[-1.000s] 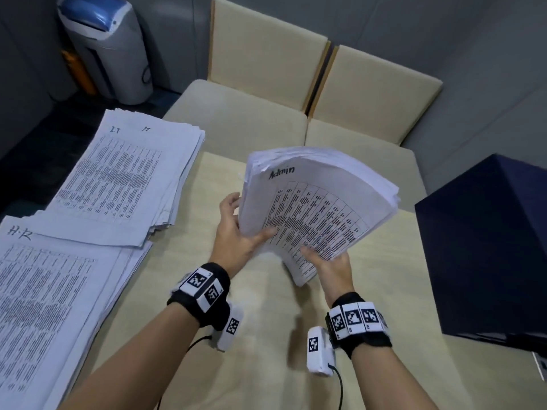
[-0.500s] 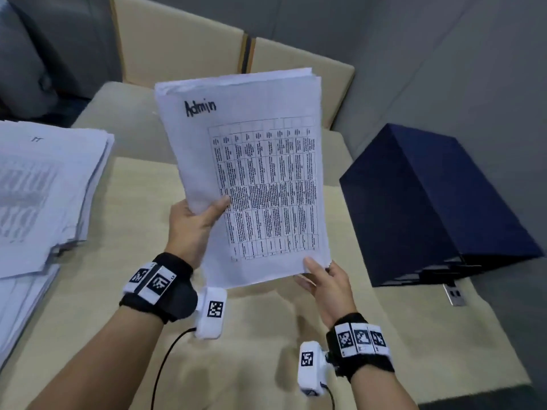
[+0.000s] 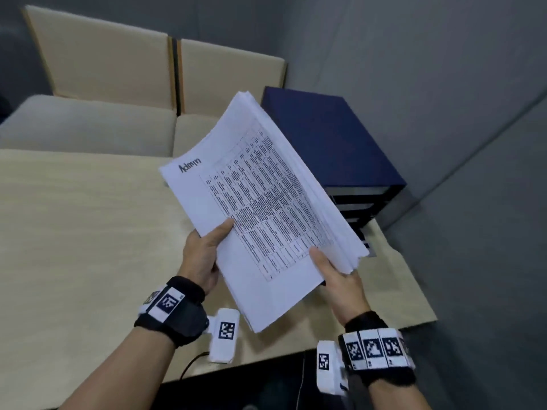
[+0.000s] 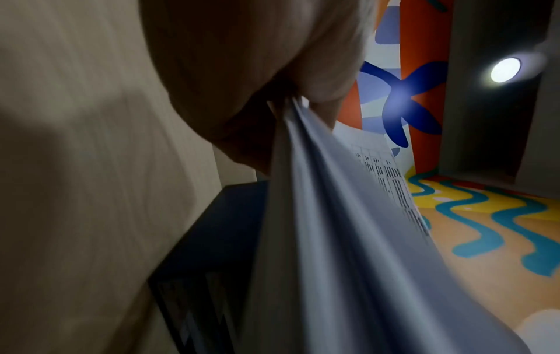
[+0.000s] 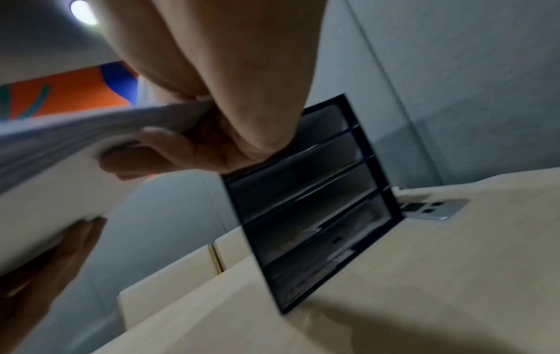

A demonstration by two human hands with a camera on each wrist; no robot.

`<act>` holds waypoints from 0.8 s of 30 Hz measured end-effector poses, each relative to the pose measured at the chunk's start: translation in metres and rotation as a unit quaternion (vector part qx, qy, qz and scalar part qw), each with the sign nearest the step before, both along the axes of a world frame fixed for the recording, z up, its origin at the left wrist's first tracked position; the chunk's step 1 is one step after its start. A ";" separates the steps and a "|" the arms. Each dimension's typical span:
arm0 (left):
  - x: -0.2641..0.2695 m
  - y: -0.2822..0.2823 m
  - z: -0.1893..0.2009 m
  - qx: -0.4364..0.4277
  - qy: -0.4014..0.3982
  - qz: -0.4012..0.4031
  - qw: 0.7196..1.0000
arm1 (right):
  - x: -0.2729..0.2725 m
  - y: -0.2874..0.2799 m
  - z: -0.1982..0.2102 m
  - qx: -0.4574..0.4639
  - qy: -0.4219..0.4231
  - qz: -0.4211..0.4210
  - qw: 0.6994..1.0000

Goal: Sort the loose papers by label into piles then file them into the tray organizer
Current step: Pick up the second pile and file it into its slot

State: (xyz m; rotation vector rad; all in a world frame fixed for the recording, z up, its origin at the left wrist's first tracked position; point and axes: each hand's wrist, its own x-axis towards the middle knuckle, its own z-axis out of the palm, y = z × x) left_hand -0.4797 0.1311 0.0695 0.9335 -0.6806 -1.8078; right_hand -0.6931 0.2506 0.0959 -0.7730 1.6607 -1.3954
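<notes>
A thick stack of white printed papers labelled "Admin" (image 3: 260, 208) is held up in the air over the table, tilted with its top edge toward the dark blue tray organizer (image 3: 331, 143). My left hand (image 3: 204, 255) grips the stack's left edge, thumb on the top sheet. My right hand (image 3: 334, 270) grips the lower right corner, thumb on top and fingers beneath. The left wrist view shows the stack (image 4: 348, 239) pinched at its edge. The right wrist view shows the stack (image 5: 91, 134) and the organizer's open front (image 5: 315, 203) with several stacked slots.
The light wooden table (image 3: 88, 232) spreads out to the left below the stack. Two beige cushioned seats (image 3: 118, 84) stand behind it. A grey wall (image 3: 444, 143) runs close to the organizer on the right. A metal socket plate (image 5: 433, 209) sits in the table by the organizer.
My view has swung right: the sorted piles on the left have left the frame. Both hands have carried the Admin stack rightward and tipped it toward the organizer.
</notes>
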 end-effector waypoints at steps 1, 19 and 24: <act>-0.011 0.010 0.003 0.003 -0.003 0.001 1.000 | -0.018 0.013 0.003 0.003 -0.007 0.002 1.000; -0.144 0.154 -0.005 0.010 -0.139 -0.202 0.970 | -0.167 0.183 -0.017 0.067 -0.151 -0.131 0.978; -0.167 0.112 0.002 0.060 -0.120 -0.161 0.978 | -0.170 0.163 -0.007 0.030 -0.156 -0.170 0.973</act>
